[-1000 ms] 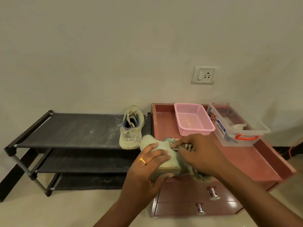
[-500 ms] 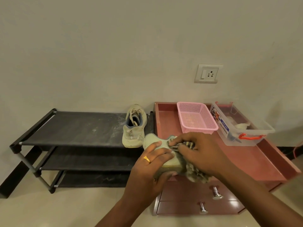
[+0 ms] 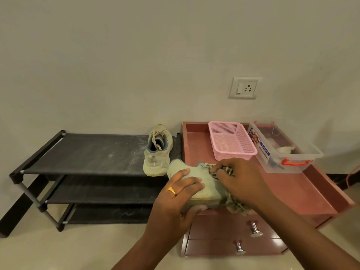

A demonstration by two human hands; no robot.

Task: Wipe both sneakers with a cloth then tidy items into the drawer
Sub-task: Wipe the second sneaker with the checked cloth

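Note:
My left hand (image 3: 175,199) grips a pale green sneaker (image 3: 206,186) held over the front left corner of the red-brown drawer unit (image 3: 288,190). My right hand (image 3: 245,182) holds a striped cloth (image 3: 236,206) bunched against the sneaker's upper; part of the cloth hangs below my wrist. The second sneaker (image 3: 157,151), cream with a blue lining, stands on the right end of the black shoe rack's top shelf (image 3: 87,152). Two closed drawers with metal knobs (image 3: 255,229) sit below my hands.
A pink mesh basket (image 3: 231,141) and a clear plastic box with red clips (image 3: 282,149) stand at the back of the drawer unit's tray top. A wall socket (image 3: 245,87) is above them. The rack has two lower shelves; the floor is pale tile.
My right hand has slid the cloth a little along the sneaker's upper. My left hand keeps its grip, and the view has drifted slightly.

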